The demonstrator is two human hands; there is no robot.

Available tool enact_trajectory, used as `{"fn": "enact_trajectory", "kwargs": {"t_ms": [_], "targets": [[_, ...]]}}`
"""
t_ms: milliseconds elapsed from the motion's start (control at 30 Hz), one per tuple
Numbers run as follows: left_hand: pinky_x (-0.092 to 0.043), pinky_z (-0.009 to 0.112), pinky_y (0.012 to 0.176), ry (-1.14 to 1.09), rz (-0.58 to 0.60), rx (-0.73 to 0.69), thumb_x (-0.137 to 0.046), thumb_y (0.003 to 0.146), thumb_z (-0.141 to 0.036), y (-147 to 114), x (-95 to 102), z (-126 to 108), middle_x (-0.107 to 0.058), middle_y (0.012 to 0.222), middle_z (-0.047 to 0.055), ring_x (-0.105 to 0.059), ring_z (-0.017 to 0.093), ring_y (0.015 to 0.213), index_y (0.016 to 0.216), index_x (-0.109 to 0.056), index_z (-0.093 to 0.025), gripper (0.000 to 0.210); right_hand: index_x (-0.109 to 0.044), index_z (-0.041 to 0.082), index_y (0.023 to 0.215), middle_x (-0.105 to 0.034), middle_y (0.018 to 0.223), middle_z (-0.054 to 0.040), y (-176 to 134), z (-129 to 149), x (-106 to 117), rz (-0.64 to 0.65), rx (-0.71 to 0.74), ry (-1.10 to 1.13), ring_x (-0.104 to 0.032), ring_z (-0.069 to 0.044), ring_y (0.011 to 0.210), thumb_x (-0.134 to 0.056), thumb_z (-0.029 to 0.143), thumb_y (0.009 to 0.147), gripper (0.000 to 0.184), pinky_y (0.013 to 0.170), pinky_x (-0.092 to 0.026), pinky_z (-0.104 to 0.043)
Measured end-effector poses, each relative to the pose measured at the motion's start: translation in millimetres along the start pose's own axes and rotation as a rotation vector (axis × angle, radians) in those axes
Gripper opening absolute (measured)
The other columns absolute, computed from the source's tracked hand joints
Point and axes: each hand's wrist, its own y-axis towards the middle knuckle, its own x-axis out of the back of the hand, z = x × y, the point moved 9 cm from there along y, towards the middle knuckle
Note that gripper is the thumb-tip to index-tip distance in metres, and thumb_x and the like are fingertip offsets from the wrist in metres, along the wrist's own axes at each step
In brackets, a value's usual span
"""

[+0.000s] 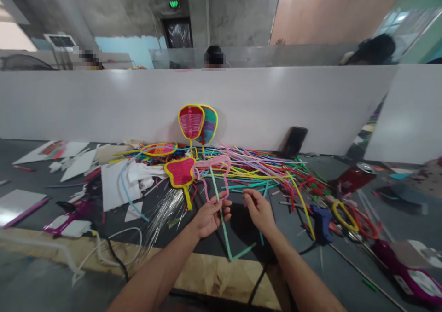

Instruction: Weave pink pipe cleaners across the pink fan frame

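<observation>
My left hand (210,217) is closed on a pink pipe-cleaner outline (226,176), bent into a wavy fan-like frame, and on a long green pipe cleaner (226,238). The green stem runs up across the frame and bends sharply near its lower end. My right hand (259,213) hovers just to the right, fingers loosely curled, with nothing visible in them. A finished fan in red with a yellow rim (180,173) lies left of the pink frame. Two more small fans, one pink-red (191,122) and one teal and purple (210,125), stand upright behind.
Loose pipe cleaners (255,162) spread along the white partition (138,102). At right are a phone (294,141), a red can (357,177), a blue-handled tool (322,223) and a purple device (404,275). White paper (119,187) and silvery strands (164,215) lie left. People sit beyond the partition.
</observation>
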Motion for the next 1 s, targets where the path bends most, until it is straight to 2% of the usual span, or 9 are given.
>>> {"fn": "enact_trajectory", "kwargs": {"t_ms": [167, 267, 433, 633, 733, 867, 933, 1000], "targets": [[-0.056, 0.026, 0.063, 0.019, 0.017, 0.103, -0.063, 0.082, -0.017, -1.9, 0.8, 18.4, -0.070, 0.084, 0.004, -0.067, 0.012, 0.066, 0.126, -0.048, -0.018, 0.046, -0.062, 0.019, 0.101, -0.067, 0.089, -0.0077, -9.8, 11.8, -7.7, 0.045, 0.137, -0.199, -0.062, -0.018, 0.076, -0.042, 0.036, 0.090, 0.028, 0.074, -0.050, -0.032], [-0.056, 0.026, 0.063, 0.026, 0.029, 0.137, -0.064, 0.081, -0.017, -3.1, -2.7, 22.0, -0.070, 0.083, 0.004, -0.067, 0.012, 0.066, 0.127, -0.047, -0.019, 0.049, -0.062, 0.019, 0.101, -0.068, 0.090, -0.0073, -15.8, 16.5, -13.2, 0.095, 0.172, -0.205, -0.063, -0.018, 0.082, -0.039, 0.034, 0.092, 0.029, 0.076, -0.050, -0.030], [-0.056, 0.025, 0.062, 0.017, 0.054, 0.155, -0.066, 0.079, -0.017, -0.5, -5.9, 25.2, -0.070, 0.081, 0.003, -0.067, 0.012, 0.065, 0.118, -0.053, -0.018, 0.041, -0.061, 0.019, 0.106, -0.068, 0.095, -0.0080, -21.3, 17.3, -19.6, 0.157, 0.190, -0.180, -0.064, -0.018, 0.088, -0.040, 0.032, 0.092, 0.028, 0.080, -0.050, -0.030], [-0.055, 0.026, 0.063, 0.002, 0.094, 0.182, -0.067, 0.078, -0.019, -0.7, -6.0, 30.2, -0.070, 0.082, 0.004, -0.067, 0.013, 0.067, 0.118, -0.053, -0.017, 0.042, -0.060, 0.020, 0.106, -0.068, 0.093, -0.0074, -20.7, 13.0, -15.3, 0.147, 0.154, -0.196, -0.064, -0.018, 0.085, -0.038, 0.032, 0.094, 0.028, 0.077, -0.051, -0.031], [-0.055, 0.027, 0.064, -0.015, 0.076, 0.190, -0.067, 0.079, -0.019, -0.8, -2.8, 30.1, -0.070, 0.082, 0.004, -0.066, 0.013, 0.067, 0.119, -0.053, -0.019, 0.042, -0.057, 0.021, 0.114, -0.068, 0.093, -0.0082, -21.9, 17.3, -21.4, 0.193, 0.250, -0.287, -0.064, -0.019, 0.084, -0.039, 0.027, 0.093, 0.028, 0.076, -0.051, -0.031], [-0.054, 0.025, 0.062, -0.039, 0.037, 0.183, -0.068, 0.078, -0.020, 2.0, 1.5, 27.9, -0.069, 0.080, 0.002, -0.065, 0.012, 0.065, 0.117, -0.053, -0.020, 0.042, -0.056, 0.019, 0.117, -0.068, 0.082, -0.0089, -22.5, 20.7, -29.8, 0.237, 0.371, -0.443, -0.063, -0.020, 0.073, -0.040, 0.023, 0.091, 0.031, 0.068, -0.050, -0.033], [-0.054, 0.025, 0.062, -0.047, 0.041, 0.190, -0.068, 0.078, -0.020, 3.8, 0.9, 29.0, -0.069, 0.080, 0.003, -0.065, 0.011, 0.066, 0.116, -0.054, -0.020, 0.041, -0.057, 0.019, 0.116, -0.068, 0.083, -0.0092, -20.7, 17.5, -29.4, 0.241, 0.351, -0.438, -0.063, -0.020, 0.074, -0.039, 0.023, 0.091, 0.031, 0.069, -0.050, -0.033], [-0.054, 0.025, 0.062, -0.044, 0.066, 0.203, -0.068, 0.078, -0.021, 4.8, -2.3, 31.5, -0.068, 0.081, 0.003, -0.065, 0.012, 0.066, 0.115, -0.055, -0.020, 0.040, -0.058, 0.020, 0.114, -0.068, 0.088, -0.0096, -17.2, 9.9, -24.3, 0.219, 0.261, -0.376, -0.063, -0.020, 0.079, -0.037, 0.026, 0.092, 0.030, 0.071, -0.050, -0.033]]}}
